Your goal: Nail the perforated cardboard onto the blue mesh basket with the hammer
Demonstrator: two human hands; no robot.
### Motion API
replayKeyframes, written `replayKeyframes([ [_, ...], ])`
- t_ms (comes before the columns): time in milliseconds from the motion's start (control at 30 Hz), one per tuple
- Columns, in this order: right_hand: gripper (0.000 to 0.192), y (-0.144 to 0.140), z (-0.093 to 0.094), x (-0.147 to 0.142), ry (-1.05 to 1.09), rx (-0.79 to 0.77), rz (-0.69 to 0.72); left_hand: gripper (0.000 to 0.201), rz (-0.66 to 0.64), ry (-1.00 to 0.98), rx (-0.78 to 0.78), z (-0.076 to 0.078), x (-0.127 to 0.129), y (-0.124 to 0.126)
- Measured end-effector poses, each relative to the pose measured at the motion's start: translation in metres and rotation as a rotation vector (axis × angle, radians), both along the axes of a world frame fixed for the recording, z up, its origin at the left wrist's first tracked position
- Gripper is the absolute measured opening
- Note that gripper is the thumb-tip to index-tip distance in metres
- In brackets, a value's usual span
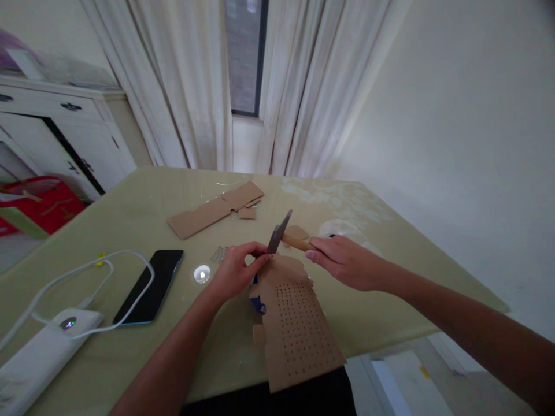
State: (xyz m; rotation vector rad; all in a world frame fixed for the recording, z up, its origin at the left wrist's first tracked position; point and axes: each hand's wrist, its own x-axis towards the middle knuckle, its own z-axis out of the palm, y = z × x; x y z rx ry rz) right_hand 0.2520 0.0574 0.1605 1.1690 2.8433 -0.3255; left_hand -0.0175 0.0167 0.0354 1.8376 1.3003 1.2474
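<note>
My right hand (pixel 340 260) is wrapped round the wooden handle of a hammer (pixel 297 241). Its dark metal head reaches down to the fingertips of my left hand (pixel 238 268). Those left fingers are pinched together at the far end of a piece of cardboard (pixel 299 329); what they hold, if anything, is too small to make out. Rows of small holes run across the cardboard, and its near end hangs past the table edge. Something blue (pixel 259 303) shows under its left side. Several thin nails (pixel 219 253) lie just left of my left hand.
On the table (pixel 208 358), a cardboard strip (pixel 208 216) lies farther back. A phone (pixel 150 286), a white cable (pixel 130 252) and a power strip (pixel 47 358) are at the left. A small shiny round object (pixel 202 274) sits near the nails. Curtains (pixel 182 86) hang behind.
</note>
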Motion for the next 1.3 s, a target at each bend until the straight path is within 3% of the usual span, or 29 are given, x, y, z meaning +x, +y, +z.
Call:
replayKeyframes([
  [200,0.038,-0.002,0.01,0.001,0.095,0.056,-0.044,0.015,-0.013,-0.012,0.011,-0.001,0.0,0.0],
  [400,0.035,-0.004,-0.006,0.001,-0.043,0.067,0.023,0.011,0.007,0.017,0.057,-0.004,-0.001,0.001],
  [633,0.035,-0.005,0.005,0.003,0.125,0.056,-0.023,0.012,-0.019,-0.027,0.102,-0.003,0.0,0.001],
  [867,0.035,-0.002,-0.016,0.0,-0.025,0.037,0.023,0.009,-0.029,0.027,0.114,-0.007,-0.002,0.004],
  [1033,0.036,-0.003,-0.002,0.003,0.084,0.045,0.005,0.012,-0.04,0.035,0.091,-0.008,-0.004,0.004],
  [1133,0.036,-0.003,-0.001,0.002,0.106,0.033,-0.025,0.021,-0.077,0.058,0.038,-0.008,-0.006,0.004],
  [1300,0.034,-0.001,-0.02,-0.004,-0.035,-0.045,-0.011,0.041,-0.172,0.026,-0.047,-0.009,-0.007,0.003],
])
